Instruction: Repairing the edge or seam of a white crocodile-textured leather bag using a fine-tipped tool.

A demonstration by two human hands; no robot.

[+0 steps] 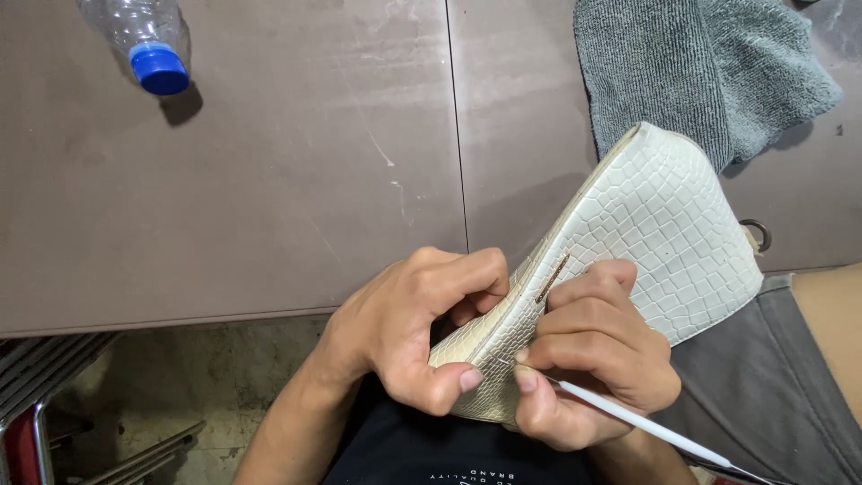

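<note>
A white bag (pixel 660 224) with a scale-patterned surface rests tilted between my lap and the table edge. My left hand (pixel 409 328) grips its lower corner, thumb pressed on the front and fingers curled behind the edge. My right hand (pixel 593 359) pinches a thin white stick-like tool (pixel 642 422) against the same corner, close to a small brown slit (pixel 552 277) in the bag. The tool's tip is hidden between my thumbs.
A grey towel (pixel 700 72) lies crumpled on the brown table (pixel 269 198) behind the bag. A clear plastic bottle with a blue cap (pixel 148 45) stands at the far left. A metal ring (pixel 759 233) shows by the bag's right side. Metal chair parts (pixel 36 413) sit lower left.
</note>
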